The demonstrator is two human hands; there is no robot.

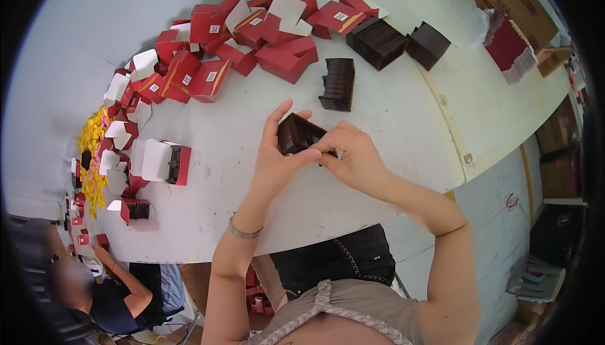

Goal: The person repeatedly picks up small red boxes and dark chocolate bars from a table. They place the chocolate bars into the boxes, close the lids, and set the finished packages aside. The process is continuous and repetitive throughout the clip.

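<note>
My left hand (276, 165) cradles a dark brown plastic tray insert (289, 138) above the white table (264, 203), its fingers along the far side and its thumb at the near edge. With thumb and forefinger, my right hand (357, 153) pinches the insert's right part, close to my left thumb. Whether it is one piece or a few nested ones is hidden by the fingers. Just beyond my hands stands a short stack of nested brown inserts (338, 85). Larger stacked inserts (376, 42) and a smaller group of inserts (427, 45) lie farther back.
Open red cartons (288, 59) are heaped along the back and left. At left, an open carton (185, 165) and a smaller carton (125, 211) contain brown inserts. Yellow packets (94, 179) lie beyond. Flat red cartons (505, 44) and a cardboard box (510, 4) are far right. A co-worker (113, 305) sits lower left.
</note>
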